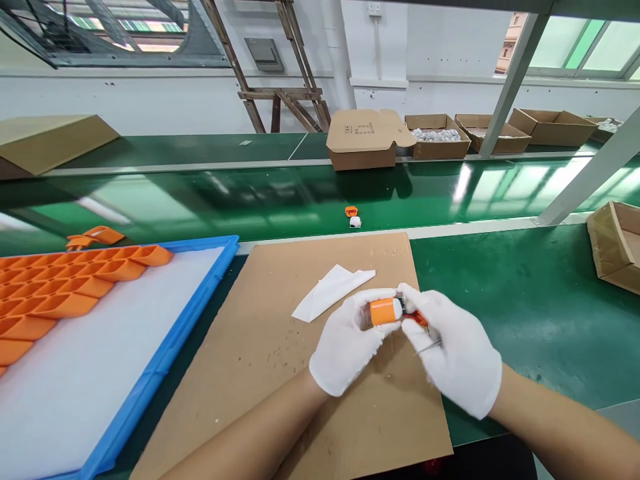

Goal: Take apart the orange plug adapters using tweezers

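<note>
Both my hands wear white gloves and meet over a brown cardboard sheet (280, 373). My left hand (347, 343) is closed around a small orange and white plastic part (385, 311). My right hand (457, 353) pinches the part's right end, where a bit of green and red shows; a thin metal tool (429, 347) sticks out of its fingers. A folded white cloth (330, 291) lies on the cardboard just left of my hands.
A blue tray (165, 353) with a white liner holds rows of orange shells (60, 287) at the left. A small orange and white piece (353, 217) lies on the green conveyor belt (280, 193). Cardboard boxes (365, 140) stand along the far side, another box (617, 247) at the right.
</note>
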A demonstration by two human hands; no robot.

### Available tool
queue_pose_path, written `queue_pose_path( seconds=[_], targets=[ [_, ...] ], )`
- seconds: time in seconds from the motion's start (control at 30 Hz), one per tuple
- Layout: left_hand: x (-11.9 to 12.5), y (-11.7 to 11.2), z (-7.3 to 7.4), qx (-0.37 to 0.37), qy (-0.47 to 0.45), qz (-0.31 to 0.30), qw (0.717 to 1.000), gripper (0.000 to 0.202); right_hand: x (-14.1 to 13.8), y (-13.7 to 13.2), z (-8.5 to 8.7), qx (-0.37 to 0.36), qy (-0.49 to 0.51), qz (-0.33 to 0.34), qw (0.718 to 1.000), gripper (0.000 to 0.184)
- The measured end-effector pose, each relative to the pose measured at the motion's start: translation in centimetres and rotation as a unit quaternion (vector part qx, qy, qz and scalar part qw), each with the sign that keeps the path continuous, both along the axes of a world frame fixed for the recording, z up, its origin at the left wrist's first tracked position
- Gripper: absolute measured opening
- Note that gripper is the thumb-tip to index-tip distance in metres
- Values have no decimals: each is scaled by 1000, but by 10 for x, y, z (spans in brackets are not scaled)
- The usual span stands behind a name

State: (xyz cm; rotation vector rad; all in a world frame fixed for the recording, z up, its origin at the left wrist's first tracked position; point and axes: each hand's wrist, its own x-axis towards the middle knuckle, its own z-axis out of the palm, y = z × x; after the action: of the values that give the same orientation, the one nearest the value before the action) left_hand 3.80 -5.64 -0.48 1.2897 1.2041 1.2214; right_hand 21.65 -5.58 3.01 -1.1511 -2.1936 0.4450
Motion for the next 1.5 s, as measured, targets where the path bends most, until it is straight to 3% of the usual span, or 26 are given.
queue_pose_path(
  seconds=[0.1, 0.2, 0.37, 0.5, 0.6, 0.7, 0.87, 1.0, 1.1, 1.23, 1.33, 1.4, 1.5],
  targets=[
    [-12, 2, 7, 87, 81, 2, 993, 34, 6, 14, 12, -123, 152, -2, 981, 32],
    [-20, 2, 11, 169, 137, 11, 976, 33, 7, 21, 21, -272, 211, 31, 939, 29],
    [-19, -4, 14, 147, 40, -93, 984, 28, 4, 22, 22, -498, 249, 180, 811, 39],
    [-14, -9, 9, 101, -51, -132, 985, 29, 0, 18, 17, -560, 320, 183, 742, 34],
    [-11, -10, 5, 106, -22, -116, 987, 28, -2, 15, 16, -582, 352, 166, 714, 30],
    [-11, -9, 6, 170, 32, -94, 980, 26, -4, 14, 15, -588, 374, 139, 703, 28],
    [-11, -8, 15, 336, 179, -73, 922, 30, -5, 13, 9, -591, 387, 82, 703, 33],
    [-12, -9, 18, 383, 261, -68, 884, 44, -7, 14, 5, -574, 374, 69, 725, 29],
    [-13, -10, 16, 392, 246, -54, 885, 44, -7, 16, 5, -572, 366, 75, 730, 37],
    [-14, -9, 11, 328, 196, -2, 924, 36, -5, 20, 10, -543, 340, 112, 760, 41],
    [-14, -9, 10, 296, 196, 21, 935, 37, -3, 20, 16, -509, 296, 111, 800, 41],
    [-14, -9, 9, 301, 219, 32, 927, 35, -3, 17, 16, -458, 223, 68, 858, 34],
    [-13, -9, 9, 337, 263, 40, 903, 36, 0, 12, 11, -251, 70, 36, 965, 19]
  ],
)
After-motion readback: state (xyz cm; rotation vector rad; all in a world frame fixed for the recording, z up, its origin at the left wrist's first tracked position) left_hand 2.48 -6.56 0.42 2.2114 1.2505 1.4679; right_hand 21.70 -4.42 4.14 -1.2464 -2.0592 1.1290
